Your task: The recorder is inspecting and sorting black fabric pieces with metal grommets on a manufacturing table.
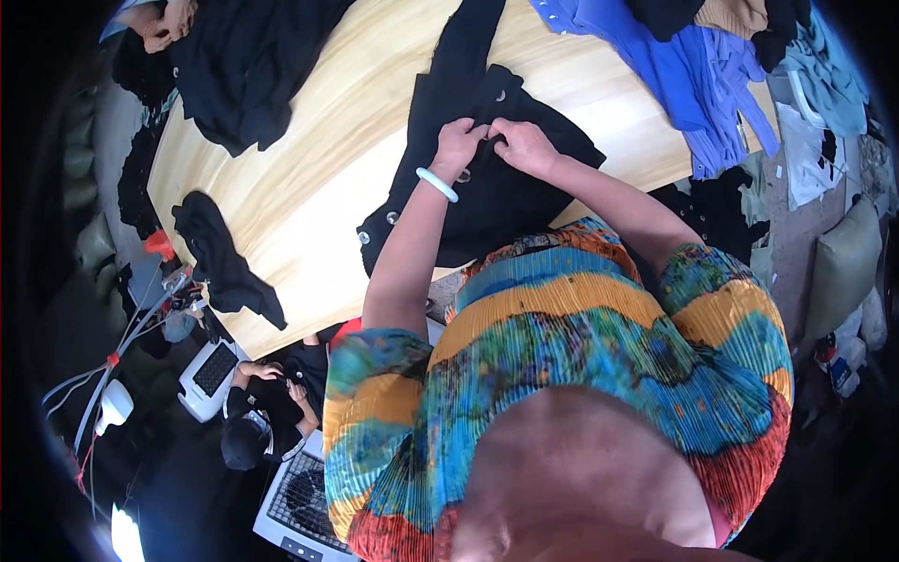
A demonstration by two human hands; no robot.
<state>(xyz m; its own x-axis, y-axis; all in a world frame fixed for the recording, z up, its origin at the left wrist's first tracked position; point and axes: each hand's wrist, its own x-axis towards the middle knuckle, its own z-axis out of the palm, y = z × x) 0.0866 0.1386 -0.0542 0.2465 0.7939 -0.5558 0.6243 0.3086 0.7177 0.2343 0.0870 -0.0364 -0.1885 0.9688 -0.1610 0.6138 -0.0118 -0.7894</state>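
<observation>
A black knit garment (506, 201) with several shiny round buttons lies spread on the table in front of me, partly over its near edge. My left hand (459, 145), with a pale bangle on its wrist, pinches the garment's fabric near its middle. Close beside it, my right hand (524, 147) is closed on the same fabric, the fingertips of both hands almost meeting. Whatever lies right between the fingertips is too small to make out. One button (500, 96) shows beyond the hands, and another (392, 217) to the left of my left forearm.
The pale wooden table (318, 178) also bears a black garment (253, 75) at the far left, under another person's hand (171, 23). A black cloth piece (225, 258) lies at the left edge, blue-purple garments (674, 75) at the far right. A person (267, 412) works at lower left.
</observation>
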